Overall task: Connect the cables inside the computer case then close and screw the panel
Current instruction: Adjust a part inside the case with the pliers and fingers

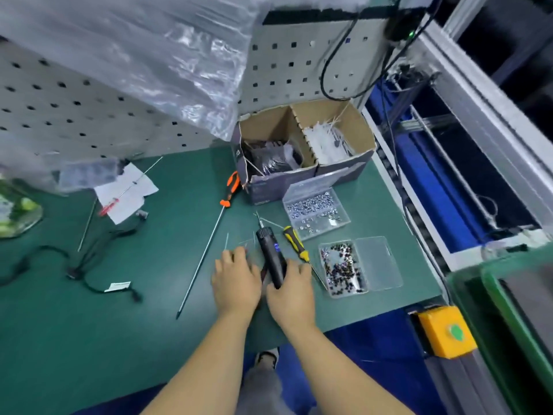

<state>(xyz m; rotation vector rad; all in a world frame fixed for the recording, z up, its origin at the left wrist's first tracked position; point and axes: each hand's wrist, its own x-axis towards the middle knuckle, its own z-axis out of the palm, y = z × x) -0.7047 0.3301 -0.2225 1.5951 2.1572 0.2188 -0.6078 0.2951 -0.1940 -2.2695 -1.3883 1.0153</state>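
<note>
Head camera looks steeply down, close over the green bench (149, 295).

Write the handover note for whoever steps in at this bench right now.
Right hand: gripping the electric screwdriver, bit pointing away, body lifted or resting on the mat; cannot tell which.
Left hand: flat on the mat beside it, holding nothing visible.
Parts: silver screws box and dark screws box, both open, right of the hands. Yellow screwdriver and long orange screwdriver lie on the mat. Loose cable lies left.
Done: nothing confirmable; case and panel not in view.
Left: connect cables, close panel, screw it.
</note>
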